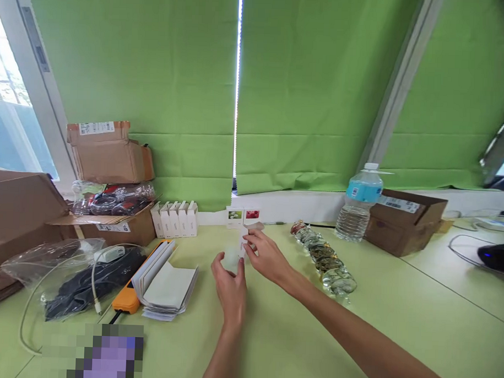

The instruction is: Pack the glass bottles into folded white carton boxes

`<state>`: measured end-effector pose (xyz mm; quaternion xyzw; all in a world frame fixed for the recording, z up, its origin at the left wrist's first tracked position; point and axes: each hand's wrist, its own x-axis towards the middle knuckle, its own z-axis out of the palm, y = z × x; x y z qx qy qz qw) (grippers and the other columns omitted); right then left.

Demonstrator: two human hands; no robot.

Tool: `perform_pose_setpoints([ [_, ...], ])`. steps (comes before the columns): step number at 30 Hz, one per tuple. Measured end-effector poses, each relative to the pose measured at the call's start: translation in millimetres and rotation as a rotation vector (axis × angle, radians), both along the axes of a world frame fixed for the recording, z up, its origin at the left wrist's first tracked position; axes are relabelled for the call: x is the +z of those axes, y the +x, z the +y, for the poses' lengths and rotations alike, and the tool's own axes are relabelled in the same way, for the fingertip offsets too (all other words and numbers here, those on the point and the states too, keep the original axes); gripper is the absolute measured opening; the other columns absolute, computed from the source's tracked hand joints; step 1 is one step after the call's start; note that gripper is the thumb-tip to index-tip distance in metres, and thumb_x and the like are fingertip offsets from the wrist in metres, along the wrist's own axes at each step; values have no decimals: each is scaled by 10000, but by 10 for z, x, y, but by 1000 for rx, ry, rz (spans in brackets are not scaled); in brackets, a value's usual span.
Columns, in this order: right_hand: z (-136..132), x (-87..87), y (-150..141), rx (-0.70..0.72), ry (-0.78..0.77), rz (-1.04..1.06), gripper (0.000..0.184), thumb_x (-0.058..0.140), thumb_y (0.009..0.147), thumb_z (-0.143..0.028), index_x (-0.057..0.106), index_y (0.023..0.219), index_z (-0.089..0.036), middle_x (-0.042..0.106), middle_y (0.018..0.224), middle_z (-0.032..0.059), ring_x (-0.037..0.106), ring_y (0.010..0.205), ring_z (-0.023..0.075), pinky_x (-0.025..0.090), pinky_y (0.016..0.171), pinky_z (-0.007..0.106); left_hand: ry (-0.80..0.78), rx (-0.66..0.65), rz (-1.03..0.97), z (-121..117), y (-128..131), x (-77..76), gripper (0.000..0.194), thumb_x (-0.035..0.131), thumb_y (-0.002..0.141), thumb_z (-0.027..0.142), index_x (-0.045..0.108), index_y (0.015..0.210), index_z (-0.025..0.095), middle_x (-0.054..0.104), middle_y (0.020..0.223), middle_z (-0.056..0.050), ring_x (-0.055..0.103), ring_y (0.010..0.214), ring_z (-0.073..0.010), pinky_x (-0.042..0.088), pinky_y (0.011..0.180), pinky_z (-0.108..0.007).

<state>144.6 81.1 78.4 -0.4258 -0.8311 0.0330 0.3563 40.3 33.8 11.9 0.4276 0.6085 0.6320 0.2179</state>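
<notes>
Hands over your desk (pixel 271 344), your left hand (pixel 231 287) and right hand (pixel 266 257) both gripping a small white box (pixel 236 256), water bottle (pixel 359 204) well apart.

I see pale green table (pixel 397 304): water bottle (pixel 359 204) and cardboard box (pixel 403 221) at far edge, card stack (pixel 168 285) left of centre

Your head camera looks forward and down over the table (pixel 271 344). It faces the green blinds (pixel 156 86), close above your work.
</notes>
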Motion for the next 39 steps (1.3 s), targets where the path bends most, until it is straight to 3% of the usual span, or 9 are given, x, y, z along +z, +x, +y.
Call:
perform_pose_setpoints([
  [5,-461,8,256,4,-109,43,326,504,850,-251,618,1151,-196,592,1158,100,610,927,208,489,844,339,34,-273,23,-34,69,21,661,623,726,488,435,1285,190,605,1094,-114,572,712,-162,445,653,-278],
  [10,-742,65,370,95,-232,167,367,512,848,-280,594,1201,-225,562,1247,96,589,1029,211,510,849,325,8,-486,1,-44,51,19,554,608,723,508,555,1158,169,648,818,-39,513,548,-116,418,526,-238],
  [14,-883,48,570,127,-279,251,306,491,868,-334,637,1127,-259,540,1267,78,599,983,190,532,768,286,-5,-567,-8,-67,30,75,494,583,748,521,589,1103,178,671,886,-48,524,525,-98,408,492,-223],
  [17,-936,-122,743,84,-300,268,252,462,885,-370,675,925,-242,644,977,57,601,758,161,500,632,266,-66,-640,-6,-83,45,122,511,618,713,529,605,1088,181,676,1012,-70,528,506,-84,398,460,-213],
  [20,-928,-409,851,-13,-354,263,308,459,879,-395,618,695,-207,596,673,8,511,576,139,409,532,254,-123,-684,-2,-92,65,135,540,645,682,522,604,1103,186,663,1094,-82,530,504,-76,371,420,-196],
  [26,-872,-763,848,7,-480,234,307,480,850,-364,596,625,-191,534,543,-26,442,515,123,317,497,233,-148,-735,3,-137,41,139,537,653,696,493,591,1132,186,637,1156,-101,535,513,-62,387,442,-190],
  [31,-910,-712,860,29,-451,169,282,472,851,-350,622,665,-200,597,608,-4,491,568,147,329,537,248,-76,-548,173,-225,-34,240,502,548,791,496,536,1210,219,598,1212,-103,554,533,-83,408,425,-214],
  [34,-913,-707,891,64,-452,149,280,465,855,-367,641,709,-205,636,669,21,531,622,174,356,573,266,24,-324,394,-277,-113,386,399,493,834,478,604,1106,208,637,1133,-86,554,561,-97,460,544,-255],
  [39,-872,-750,905,97,-463,115,317,443,860,-425,625,699,-222,638,686,42,537,623,193,363,571,287,49,-145,561,-331,-298,603,311,460,865,446,643,1003,236,663,1047,-41,574,672,-130,453,644,-269],
])
